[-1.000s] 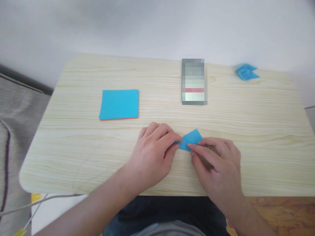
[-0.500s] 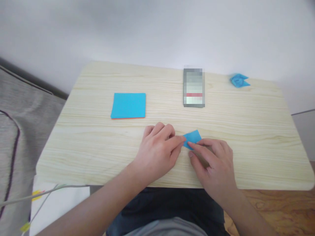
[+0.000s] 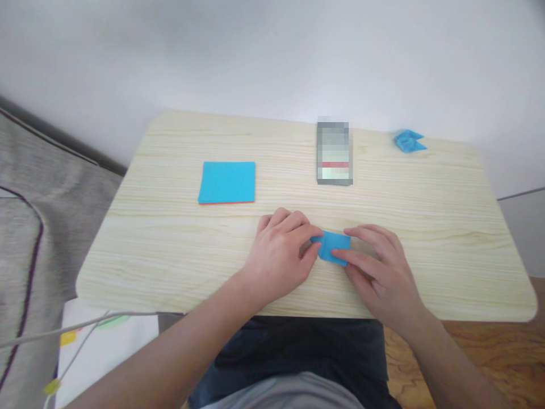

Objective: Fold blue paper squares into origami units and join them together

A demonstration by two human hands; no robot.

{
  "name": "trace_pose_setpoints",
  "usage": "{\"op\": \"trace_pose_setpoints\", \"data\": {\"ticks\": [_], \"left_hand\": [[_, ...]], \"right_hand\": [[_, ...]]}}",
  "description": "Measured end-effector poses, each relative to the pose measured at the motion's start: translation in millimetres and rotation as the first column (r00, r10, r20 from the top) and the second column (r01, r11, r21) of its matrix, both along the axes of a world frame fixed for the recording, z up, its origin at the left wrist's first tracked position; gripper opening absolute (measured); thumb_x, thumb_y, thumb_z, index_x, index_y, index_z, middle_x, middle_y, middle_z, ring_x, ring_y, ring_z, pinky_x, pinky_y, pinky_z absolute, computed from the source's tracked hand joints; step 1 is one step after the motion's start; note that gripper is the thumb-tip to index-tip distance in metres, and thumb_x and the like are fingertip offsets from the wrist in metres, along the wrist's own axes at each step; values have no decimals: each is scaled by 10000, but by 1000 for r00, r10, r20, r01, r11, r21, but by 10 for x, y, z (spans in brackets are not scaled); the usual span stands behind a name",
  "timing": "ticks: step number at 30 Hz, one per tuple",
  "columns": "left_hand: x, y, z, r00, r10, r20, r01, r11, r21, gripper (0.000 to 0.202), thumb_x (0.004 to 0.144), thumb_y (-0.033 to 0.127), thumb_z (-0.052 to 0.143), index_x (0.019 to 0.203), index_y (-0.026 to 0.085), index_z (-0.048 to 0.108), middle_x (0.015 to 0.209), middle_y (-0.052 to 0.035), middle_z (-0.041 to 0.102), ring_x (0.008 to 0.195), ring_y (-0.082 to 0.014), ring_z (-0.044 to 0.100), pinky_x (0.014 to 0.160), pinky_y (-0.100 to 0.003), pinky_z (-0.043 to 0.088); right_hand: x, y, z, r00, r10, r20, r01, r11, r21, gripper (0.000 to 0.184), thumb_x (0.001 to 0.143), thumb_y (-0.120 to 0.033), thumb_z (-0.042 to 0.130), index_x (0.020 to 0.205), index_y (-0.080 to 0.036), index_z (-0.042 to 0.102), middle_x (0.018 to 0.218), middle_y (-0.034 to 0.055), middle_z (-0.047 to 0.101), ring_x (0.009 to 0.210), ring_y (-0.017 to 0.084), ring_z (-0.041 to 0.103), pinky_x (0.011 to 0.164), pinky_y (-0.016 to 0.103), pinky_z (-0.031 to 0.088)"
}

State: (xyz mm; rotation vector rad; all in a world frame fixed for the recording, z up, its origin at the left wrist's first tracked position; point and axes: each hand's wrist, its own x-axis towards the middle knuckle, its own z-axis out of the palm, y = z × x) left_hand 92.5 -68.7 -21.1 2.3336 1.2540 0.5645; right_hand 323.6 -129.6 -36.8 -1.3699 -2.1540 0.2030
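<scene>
A small folded piece of blue paper [image 3: 336, 241] lies on the light wooden table between my hands. My left hand [image 3: 285, 247] is closed on its left end, thumb and index finger pinching it. From the right, my right hand [image 3: 378, 270] holds the other end, with a fingertip resting on top and the thumb at the near edge. Creases show across the paper; part of its left end is hidden under my left fingers.
A stack of blue paper sheets [image 3: 227, 182], orange at its lower edge, lies at the left. A phone with a blurred screen [image 3: 335, 153] is at the back. A folded blue paper figure [image 3: 409, 141] sits at the back right. The wall stands behind the table [image 3: 170, 250].
The blue paper has turned from a slant to nearly level, and more of it shows. My right hand has moved a little right and its fingers have shifted. The view has shifted slightly.
</scene>
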Motion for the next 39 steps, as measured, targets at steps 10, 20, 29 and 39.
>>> {"op": "trace_pose_setpoints", "data": {"ticks": [10, 20, 29, 39], "left_hand": [[16, -31, 15, 1000, -13, -19, 14, 999, 36, 204, 935, 356, 685, 1108, 260, 732, 1143, -66, 700, 1103, -267, 559, 949, -464, 389], [-77, -35, -74, 988, -151, 41, 146, 984, 102, 171, 991, 282, 614, 1036, 316, 776, 1124, -10, 724, 1066, -219, 571, 942, -430, 393], [-188, -34, -44, 977, -193, 90, 191, 981, 26, 199, 921, 169, 628, 960, 298, 775, 1220, 32, 737, 1159, -218, 590, 1039, -450, 394], [-240, -51, -40, 980, -187, 74, 185, 982, 35, 209, 905, 158, 619, 944, 297, 770, 1245, 51, 741, 1190, -232, 590, 1082, -468, 392]], "right_hand": [[13, 89, 29, 993, 122, 6, -121, 992, -42, 256, 893, -152, 732, 1096, -304, 764, 1134, 5, 777, 1149, 250, 628, 997, 490, 508], [-136, 156, 119, 1000, -17, -25, 11, 977, -214, 96, 938, -241, 699, 1020, -266, 743, 1022, 29, 720, 1031, 238, 602, 931, 457, 463], [-179, 162, 104, 993, -113, -19, 105, 963, -248, 42, 936, -267, 701, 967, -261, 730, 987, 27, 715, 1002, 243, 602, 901, 444, 429], [-287, 171, 85, 983, -177, 44, 182, 965, -191, 93, 934, -331, 710, 915, -241, 700, 924, 25, 713, 958, 246, 596, 873, 434, 410]]}}
